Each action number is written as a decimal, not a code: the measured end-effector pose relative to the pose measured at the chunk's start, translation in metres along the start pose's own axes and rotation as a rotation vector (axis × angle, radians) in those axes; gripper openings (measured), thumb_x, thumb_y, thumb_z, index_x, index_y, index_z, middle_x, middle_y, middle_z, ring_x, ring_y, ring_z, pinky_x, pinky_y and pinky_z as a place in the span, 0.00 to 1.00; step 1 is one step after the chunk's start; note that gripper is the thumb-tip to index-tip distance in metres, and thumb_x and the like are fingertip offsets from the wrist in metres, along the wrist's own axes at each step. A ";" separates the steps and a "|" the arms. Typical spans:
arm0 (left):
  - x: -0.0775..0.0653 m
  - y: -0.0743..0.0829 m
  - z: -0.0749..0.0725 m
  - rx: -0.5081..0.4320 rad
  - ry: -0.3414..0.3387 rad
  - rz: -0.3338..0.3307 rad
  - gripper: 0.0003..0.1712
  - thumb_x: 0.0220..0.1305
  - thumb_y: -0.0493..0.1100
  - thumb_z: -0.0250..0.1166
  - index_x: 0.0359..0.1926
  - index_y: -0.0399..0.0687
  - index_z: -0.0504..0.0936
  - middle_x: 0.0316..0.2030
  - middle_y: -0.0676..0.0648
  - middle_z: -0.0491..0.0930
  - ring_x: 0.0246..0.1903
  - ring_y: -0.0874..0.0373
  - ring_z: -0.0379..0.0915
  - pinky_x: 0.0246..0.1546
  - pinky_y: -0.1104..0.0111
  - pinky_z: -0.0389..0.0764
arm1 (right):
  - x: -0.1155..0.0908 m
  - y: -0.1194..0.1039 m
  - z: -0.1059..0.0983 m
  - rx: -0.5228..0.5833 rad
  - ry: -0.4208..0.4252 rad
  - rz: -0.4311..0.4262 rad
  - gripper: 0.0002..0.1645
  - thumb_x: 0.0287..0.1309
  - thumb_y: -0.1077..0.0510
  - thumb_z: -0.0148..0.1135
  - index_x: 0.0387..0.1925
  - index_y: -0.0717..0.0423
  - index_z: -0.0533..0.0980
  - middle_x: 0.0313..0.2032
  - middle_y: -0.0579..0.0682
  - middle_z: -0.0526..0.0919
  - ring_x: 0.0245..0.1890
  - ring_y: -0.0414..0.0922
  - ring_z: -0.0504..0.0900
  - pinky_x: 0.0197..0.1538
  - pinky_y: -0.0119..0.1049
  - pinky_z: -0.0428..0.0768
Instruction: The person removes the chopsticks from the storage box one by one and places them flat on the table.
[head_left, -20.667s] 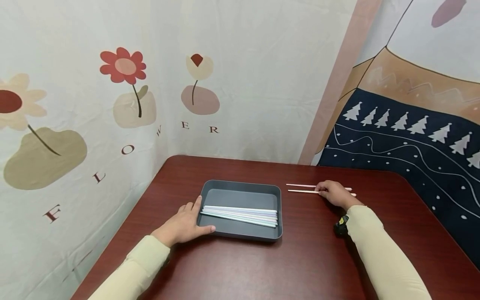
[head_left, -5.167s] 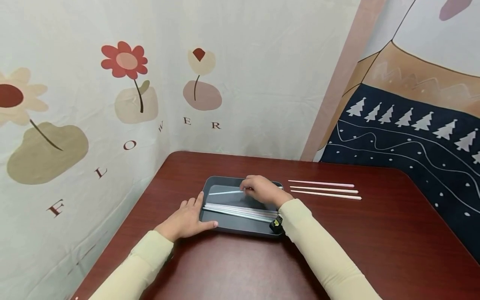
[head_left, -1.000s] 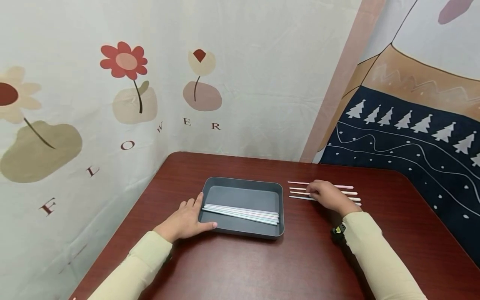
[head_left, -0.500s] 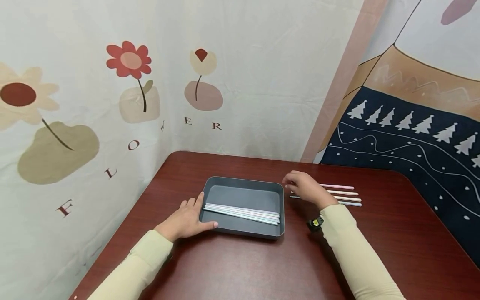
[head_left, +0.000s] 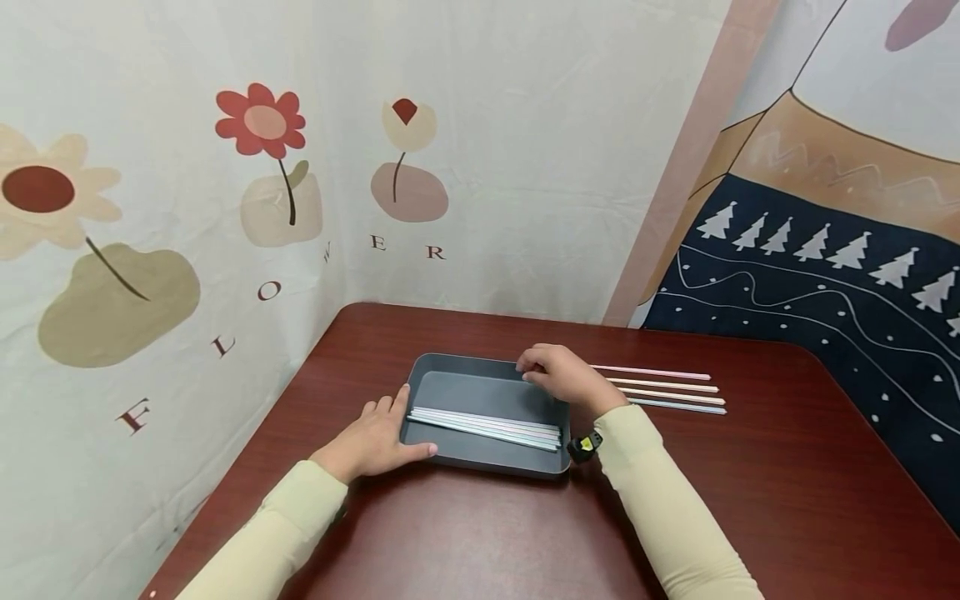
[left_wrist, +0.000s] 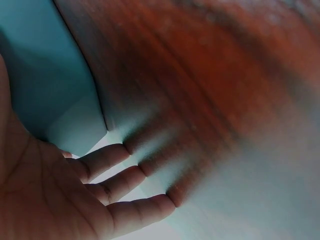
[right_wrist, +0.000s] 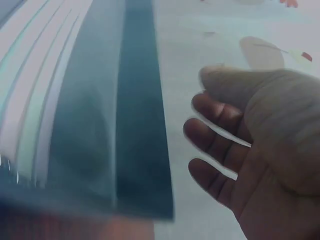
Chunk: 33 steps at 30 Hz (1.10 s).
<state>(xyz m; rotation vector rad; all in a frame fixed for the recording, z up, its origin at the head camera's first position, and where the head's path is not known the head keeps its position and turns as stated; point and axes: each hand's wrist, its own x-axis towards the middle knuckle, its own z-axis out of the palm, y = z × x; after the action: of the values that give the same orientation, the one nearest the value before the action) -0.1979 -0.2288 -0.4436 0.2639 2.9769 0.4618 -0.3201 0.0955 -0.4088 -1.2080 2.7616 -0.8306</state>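
Note:
A grey rectangular tray lies on the table, with a bunch of pale chopsticks across its near half. My left hand rests against the tray's left side, index finger along the rim and thumb at the front left corner. Over the tray's far right part is my right hand, its fingers loosely bent and holding nothing; the right wrist view shows the gap between thumb and fingers. To the right of the tray, several chopsticks lie side by side: a pink one, two cream ones and a light-blue one, their left ends hidden behind the right hand.
The dark red-brown table has rounded far corners. A pale curtain with printed flowers hangs behind and to the left, and a dark blue cloth with white trees is at the right.
A light-blue chopstick now lies nearest in the row on the right. My right hand has let go of it and moved left, over the tray. The left hand stays at the tray.

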 end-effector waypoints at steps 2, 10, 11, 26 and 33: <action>0.000 0.000 0.000 -0.002 -0.001 -0.002 0.73 0.50 0.81 0.60 0.76 0.32 0.47 0.66 0.31 0.63 0.62 0.35 0.60 0.55 0.49 0.73 | 0.004 -0.003 0.004 0.010 -0.006 -0.019 0.08 0.65 0.64 0.63 0.45 0.56 0.83 0.41 0.46 0.82 0.40 0.41 0.79 0.45 0.40 0.78; 0.001 0.000 0.000 0.006 0.002 0.003 0.72 0.50 0.81 0.61 0.76 0.32 0.47 0.65 0.31 0.64 0.62 0.35 0.60 0.56 0.49 0.72 | 0.018 -0.009 0.023 0.064 -0.091 -0.012 0.09 0.67 0.63 0.62 0.46 0.57 0.82 0.43 0.46 0.83 0.41 0.41 0.79 0.46 0.40 0.77; 0.002 0.000 0.000 0.009 0.003 0.002 0.72 0.50 0.81 0.61 0.76 0.32 0.47 0.65 0.31 0.64 0.61 0.35 0.60 0.56 0.49 0.72 | 0.019 -0.010 0.026 0.083 -0.106 0.000 0.09 0.67 0.62 0.62 0.47 0.57 0.82 0.43 0.46 0.83 0.41 0.41 0.79 0.45 0.40 0.77; 0.004 -0.001 0.003 0.000 -0.011 -0.003 0.74 0.48 0.83 0.60 0.77 0.33 0.46 0.65 0.32 0.64 0.61 0.37 0.60 0.55 0.50 0.73 | 0.023 -0.012 0.057 0.153 -0.265 -0.013 0.05 0.67 0.60 0.62 0.41 0.48 0.82 0.39 0.40 0.80 0.34 0.38 0.75 0.41 0.37 0.75; 0.005 -0.002 0.003 -0.003 -0.009 -0.005 0.73 0.49 0.81 0.61 0.76 0.32 0.46 0.65 0.31 0.64 0.61 0.36 0.60 0.55 0.49 0.73 | 0.027 -0.014 0.065 0.128 -0.313 -0.051 0.06 0.67 0.59 0.62 0.38 0.44 0.81 0.36 0.37 0.79 0.35 0.36 0.75 0.41 0.34 0.75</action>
<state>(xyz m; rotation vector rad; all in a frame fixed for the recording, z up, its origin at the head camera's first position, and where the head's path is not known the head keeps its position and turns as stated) -0.2029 -0.2284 -0.4474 0.2580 2.9675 0.4627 -0.3155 0.0391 -0.4526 -1.2669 2.4032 -0.7365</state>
